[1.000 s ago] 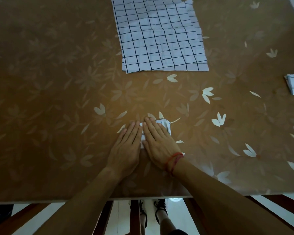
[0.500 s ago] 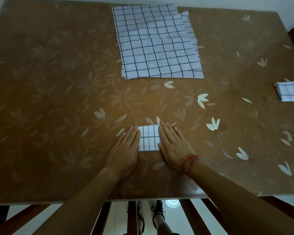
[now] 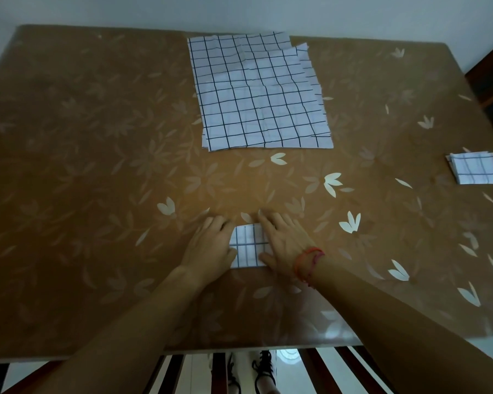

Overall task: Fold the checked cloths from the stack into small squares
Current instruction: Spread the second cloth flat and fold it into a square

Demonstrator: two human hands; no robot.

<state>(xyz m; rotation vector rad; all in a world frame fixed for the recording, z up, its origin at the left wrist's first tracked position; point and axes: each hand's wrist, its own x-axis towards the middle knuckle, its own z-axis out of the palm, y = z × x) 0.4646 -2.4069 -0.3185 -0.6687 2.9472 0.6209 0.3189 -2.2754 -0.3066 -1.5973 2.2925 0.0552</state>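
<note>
A: On the near tabletop [image 3: 97,194], what lies between the hands?
B: A folded checked cloth [image 3: 247,245], white with dark grid lines, nearly square, edges parallel to the table's.
A: And the hands?
B: Left hand [image 3: 211,245] and right hand [image 3: 285,243] lie flat, fingers extended, pressing its sides. The stack [image 3: 256,92] sits far back.
</note>
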